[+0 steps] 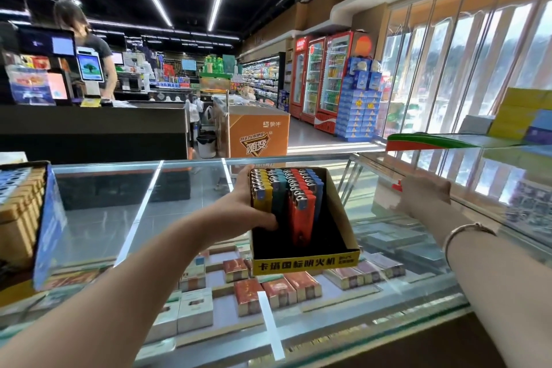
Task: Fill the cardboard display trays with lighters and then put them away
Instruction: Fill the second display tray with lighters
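Tray: cardboard display tray (pixel 343 215), yellow outside and black inside, held above the glass worktop (pixel 119 218), tilted with its printed front lip toward the camera
Lighters: lighters (pixel 283 197) stand upright in rows in the tray's left and rear part; yellow, teal, red and blue; the right side and front strip of the tray show bare black
Left hand: left hand (pixel 248 203) grips the tray's left wall, thumb curled inside against the yellow and teal lighters, fingers behind the outer side
Right hand: right hand (pixel 424 197) rests on the edge of a glass shelf (pixel 493 212) at right; finger posture seen through glass, cannot tell whether it grasps
Below worktop: cigarette packs (pixel 277 290) in rows under the glass
Far left: blue-sided box (pixel 49 233) on the worktop
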`<action>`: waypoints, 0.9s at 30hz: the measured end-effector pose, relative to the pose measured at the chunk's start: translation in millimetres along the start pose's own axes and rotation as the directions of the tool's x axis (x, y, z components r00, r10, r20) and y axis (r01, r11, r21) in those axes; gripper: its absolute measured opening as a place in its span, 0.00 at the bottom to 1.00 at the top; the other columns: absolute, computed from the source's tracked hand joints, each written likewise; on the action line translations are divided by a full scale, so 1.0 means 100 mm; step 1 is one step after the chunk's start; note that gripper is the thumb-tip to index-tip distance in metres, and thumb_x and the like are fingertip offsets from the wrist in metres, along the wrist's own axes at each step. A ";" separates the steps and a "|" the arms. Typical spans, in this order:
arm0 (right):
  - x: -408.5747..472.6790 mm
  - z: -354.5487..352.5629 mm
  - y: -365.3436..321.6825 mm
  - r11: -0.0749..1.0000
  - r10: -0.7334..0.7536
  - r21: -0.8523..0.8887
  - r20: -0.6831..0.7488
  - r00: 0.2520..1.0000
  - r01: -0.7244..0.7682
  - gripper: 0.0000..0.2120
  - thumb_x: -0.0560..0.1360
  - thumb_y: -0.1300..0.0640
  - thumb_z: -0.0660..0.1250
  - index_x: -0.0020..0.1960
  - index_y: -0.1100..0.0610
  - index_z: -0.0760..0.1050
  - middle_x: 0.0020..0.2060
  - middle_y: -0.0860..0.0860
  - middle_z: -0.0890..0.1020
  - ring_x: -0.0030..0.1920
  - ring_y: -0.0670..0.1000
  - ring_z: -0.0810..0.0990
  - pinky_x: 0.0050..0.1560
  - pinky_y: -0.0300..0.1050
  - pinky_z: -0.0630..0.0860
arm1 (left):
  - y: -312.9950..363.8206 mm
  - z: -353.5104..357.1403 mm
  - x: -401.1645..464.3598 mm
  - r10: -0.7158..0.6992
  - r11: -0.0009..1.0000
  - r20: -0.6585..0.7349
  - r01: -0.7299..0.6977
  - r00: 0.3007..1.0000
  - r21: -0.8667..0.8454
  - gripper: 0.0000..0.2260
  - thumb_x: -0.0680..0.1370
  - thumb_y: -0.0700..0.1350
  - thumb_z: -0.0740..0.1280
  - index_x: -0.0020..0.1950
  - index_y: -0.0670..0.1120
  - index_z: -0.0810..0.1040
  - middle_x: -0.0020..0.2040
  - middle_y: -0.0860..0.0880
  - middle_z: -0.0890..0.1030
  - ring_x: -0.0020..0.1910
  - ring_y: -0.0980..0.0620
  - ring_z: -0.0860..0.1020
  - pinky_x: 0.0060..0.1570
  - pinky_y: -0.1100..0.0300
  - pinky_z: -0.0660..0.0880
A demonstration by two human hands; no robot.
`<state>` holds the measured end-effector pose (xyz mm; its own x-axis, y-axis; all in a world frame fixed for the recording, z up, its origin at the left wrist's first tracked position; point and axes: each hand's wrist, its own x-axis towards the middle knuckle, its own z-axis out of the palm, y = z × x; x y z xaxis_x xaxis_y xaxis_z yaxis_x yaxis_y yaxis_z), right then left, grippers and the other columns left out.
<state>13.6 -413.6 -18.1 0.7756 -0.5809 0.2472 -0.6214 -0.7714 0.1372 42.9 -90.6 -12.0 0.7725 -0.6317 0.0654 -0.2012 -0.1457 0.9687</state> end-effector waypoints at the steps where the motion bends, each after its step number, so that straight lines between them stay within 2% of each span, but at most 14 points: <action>1: 0.03 0.02 0.01 1.000 0.016 0.021 -0.023 1.000 -0.016 0.10 0.75 0.59 0.66 0.55 0.58 0.74 0.48 0.54 0.79 0.51 0.56 0.78 0.61 0.53 0.70 | 0.00 -0.01 0.00 -0.002 1.000 0.007 0.002 1.000 -0.010 0.44 0.68 0.25 0.66 0.69 0.59 0.47 0.51 0.47 0.70 0.46 0.49 0.77 0.33 0.69 0.75; 4: 0.13 0.07 0.03 0.993 0.050 0.113 -0.069 0.996 -0.042 0.17 0.73 0.62 0.68 0.61 0.59 0.70 0.51 0.58 0.77 0.51 0.58 0.77 0.53 0.52 0.77 | -0.01 -0.03 0.01 -0.015 1.000 0.037 0.015 0.999 -0.026 0.46 0.68 0.25 0.66 0.70 0.61 0.45 0.53 0.46 0.71 0.44 0.49 0.79 0.34 0.68 0.76; 7: 0.24 0.11 0.04 0.994 0.048 0.098 -0.019 0.999 -0.046 0.22 0.74 0.59 0.66 0.66 0.56 0.65 0.64 0.59 0.68 0.63 0.61 0.67 0.60 0.56 0.69 | -0.03 -0.06 0.02 -0.042 0.999 0.054 0.042 0.998 0.010 0.50 0.68 0.26 0.67 0.73 0.61 0.41 0.54 0.46 0.71 0.43 0.51 0.80 0.35 0.68 0.76; 9: 0.31 0.14 0.03 0.993 0.059 0.101 0.039 0.997 -0.063 0.23 0.75 0.58 0.63 0.68 0.56 0.62 0.67 0.59 0.66 0.66 0.62 0.64 0.64 0.59 0.64 | -0.03 -0.07 0.02 -0.054 0.998 0.060 0.053 0.997 0.020 0.50 0.68 0.27 0.68 0.73 0.62 0.40 0.54 0.47 0.71 0.44 0.50 0.80 0.35 0.68 0.76; 11: 0.37 0.18 0.02 0.989 0.066 0.124 0.082 0.994 -0.076 0.21 0.76 0.60 0.62 0.67 0.58 0.62 0.64 0.60 0.71 0.65 0.62 0.67 0.65 0.60 0.63 | -0.04 -0.07 0.03 -0.054 0.998 0.057 0.053 0.997 0.014 0.50 0.68 0.27 0.68 0.72 0.62 0.40 0.54 0.47 0.71 0.45 0.50 0.79 0.36 0.68 0.76; 13: 0.40 0.20 0.01 0.986 0.059 0.152 0.095 0.994 -0.073 0.17 0.76 0.61 0.61 0.64 0.60 0.66 0.57 0.58 0.76 0.59 0.61 0.73 0.63 0.59 0.67 | -0.04 -0.08 0.04 -0.056 0.998 0.056 0.055 0.997 0.027 0.50 0.68 0.28 0.68 0.72 0.62 0.40 0.54 0.47 0.71 0.46 0.50 0.80 0.37 0.67 0.77; 15: 0.39 0.20 0.00 0.988 0.047 0.143 0.077 0.996 -0.058 0.14 0.76 0.60 0.62 0.61 0.62 0.70 0.53 0.57 0.77 0.55 0.59 0.76 0.59 0.55 0.72 | -0.05 -0.08 0.04 -0.063 0.997 0.059 0.060 0.996 0.047 0.51 0.68 0.29 0.69 0.72 0.62 0.38 0.55 0.48 0.72 0.49 0.48 0.79 0.40 0.65 0.78; 18: 0.35 0.19 -0.02 0.990 0.037 0.132 0.068 0.997 -0.046 0.16 0.76 0.58 0.63 0.62 0.63 0.71 0.54 0.57 0.75 0.55 0.60 0.75 0.56 0.55 0.76 | -0.05 -0.09 0.03 -0.058 0.998 0.063 0.057 0.996 0.028 0.52 0.68 0.28 0.69 0.72 0.62 0.37 0.55 0.47 0.72 0.48 0.49 0.80 0.41 0.64 0.78; 22: 0.22 0.13 -0.07 0.997 0.030 0.073 0.009 0.999 -0.031 0.19 0.76 0.59 0.63 0.66 0.60 0.67 0.56 0.57 0.74 0.55 0.58 0.75 0.53 0.52 0.75 | -0.03 -0.10 0.01 0.002 0.999 0.063 -0.004 0.998 0.043 0.53 0.67 0.26 0.69 0.67 0.71 0.42 0.54 0.47 0.72 0.44 0.52 0.82 0.39 0.64 0.78; 25: 0.09 0.02 -0.21 0.959 -0.002 0.282 -0.123 0.992 0.037 0.22 0.76 0.64 0.57 0.69 0.54 0.58 0.54 0.58 0.74 0.49 0.60 0.75 0.41 0.49 0.72 | 0.03 -0.12 -0.04 0.011 0.998 0.069 -0.016 0.998 0.066 0.46 0.66 0.26 0.70 0.59 0.73 0.55 0.57 0.44 0.71 0.47 0.47 0.82 0.40 0.61 0.78; 27: 0.01 -0.16 -0.36 0.844 0.013 0.526 -0.215 0.977 0.104 0.21 0.76 0.66 0.55 0.66 0.52 0.60 0.50 0.58 0.74 0.45 0.60 0.75 0.41 0.50 0.70 | 0.06 -0.14 -0.05 -0.004 0.996 0.075 -0.003 0.997 0.087 0.43 0.66 0.26 0.70 0.60 0.70 0.58 0.60 0.43 0.69 0.49 0.44 0.80 0.41 0.60 0.79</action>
<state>35.3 -381.9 -6.9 0.7251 -0.5218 0.4494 -0.3852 -0.8483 -0.3634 45.9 -77.8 -3.7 0.7260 -0.6863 0.0435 -0.2551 -0.2100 0.9438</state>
